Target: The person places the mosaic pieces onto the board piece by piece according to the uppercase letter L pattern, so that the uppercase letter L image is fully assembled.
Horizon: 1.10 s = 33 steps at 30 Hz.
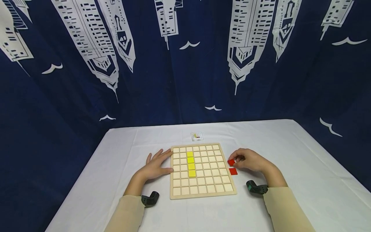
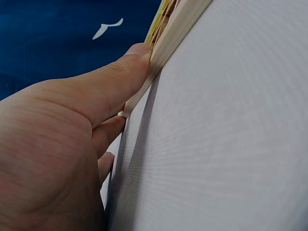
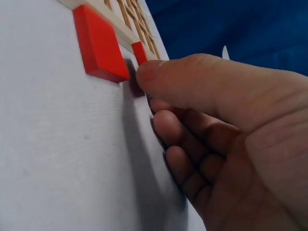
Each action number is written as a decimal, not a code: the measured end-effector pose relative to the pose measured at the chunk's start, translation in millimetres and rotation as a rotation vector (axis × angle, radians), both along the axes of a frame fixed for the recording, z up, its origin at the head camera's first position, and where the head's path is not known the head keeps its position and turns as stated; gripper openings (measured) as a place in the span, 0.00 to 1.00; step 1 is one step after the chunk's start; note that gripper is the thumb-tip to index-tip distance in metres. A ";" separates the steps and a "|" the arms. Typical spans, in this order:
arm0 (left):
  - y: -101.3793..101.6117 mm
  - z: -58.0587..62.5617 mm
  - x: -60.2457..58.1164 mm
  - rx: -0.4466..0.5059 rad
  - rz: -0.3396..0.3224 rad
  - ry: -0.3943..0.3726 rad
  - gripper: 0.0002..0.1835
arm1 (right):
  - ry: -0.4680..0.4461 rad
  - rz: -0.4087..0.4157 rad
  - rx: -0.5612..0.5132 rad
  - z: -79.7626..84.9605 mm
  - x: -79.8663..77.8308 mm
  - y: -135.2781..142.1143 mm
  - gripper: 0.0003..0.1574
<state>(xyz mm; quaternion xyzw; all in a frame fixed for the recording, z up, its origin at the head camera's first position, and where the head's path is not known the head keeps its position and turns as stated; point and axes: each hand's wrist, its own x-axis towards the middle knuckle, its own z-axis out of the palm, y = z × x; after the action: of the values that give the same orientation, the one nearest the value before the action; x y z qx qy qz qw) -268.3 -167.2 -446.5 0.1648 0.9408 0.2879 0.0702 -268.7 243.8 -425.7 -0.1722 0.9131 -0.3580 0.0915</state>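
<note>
A square wooden grid board [image 1: 203, 195] lies on the white cloth, with a column of yellow tiles [image 1: 191, 166] in its upper left part. My left hand [image 1: 155, 167] rests at the board's left edge, fingers spread and thumb [image 2: 120, 72] touching the rim. Beyond the right edge, my right hand [image 1: 250, 160] pinches a red tile [image 1: 231, 162] between thumb and fingers. The right wrist view shows only a corner of that tile [image 3: 139, 52] past the thumb. A second red tile [image 1: 233, 171] lies flat beside the board, nearer to me.
A small printed grid card [image 1: 197, 136] lies beyond the board's far edge. The white tablecloth [image 1: 150, 138] reaches back to a dark blue curtain [image 1: 179, 80] with white buildings and birds. Black wrist cameras [image 1: 150, 199] sit on both wrists.
</note>
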 end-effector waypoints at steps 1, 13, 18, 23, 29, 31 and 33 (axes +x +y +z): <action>0.0 0.0 -0.1 0.000 0.001 0.002 0.43 | 0.001 -0.007 -0.003 -0.3 -0.8 -0.2 0.15; 0.0 1.6 0.9 0.000 -0.005 0.002 0.42 | 0.055 -0.069 -0.037 0.2 -4.5 -6.3 0.14; -0.1 1.2 0.3 -0.006 -0.004 -0.001 0.42 | 0.074 -0.054 -0.067 6.7 -1.7 -17.9 0.14; -0.4 0.4 -2.1 -0.009 -0.005 0.000 0.42 | 0.110 -0.028 -0.103 13.4 0.3 -29.4 0.14; -0.2 -0.3 -1.6 -0.015 0.004 -0.002 0.42 | 0.113 0.019 -0.132 13.6 2.0 -39.2 0.16; -0.3 -0.8 -1.5 -0.014 0.005 -0.002 0.42 | 0.113 0.033 -0.138 12.9 2.9 -42.5 0.16; -0.3 -1.2 -1.3 -0.010 0.007 0.000 0.42 | 0.111 0.040 -0.134 12.2 3.7 -46.3 0.16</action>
<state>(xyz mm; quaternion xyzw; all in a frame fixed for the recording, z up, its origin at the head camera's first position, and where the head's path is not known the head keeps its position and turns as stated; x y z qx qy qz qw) -269.6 -167.5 -447.7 0.1613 0.9427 0.2835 0.0702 -265.0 197.5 -413.5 -0.2158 0.8872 -0.4063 0.0364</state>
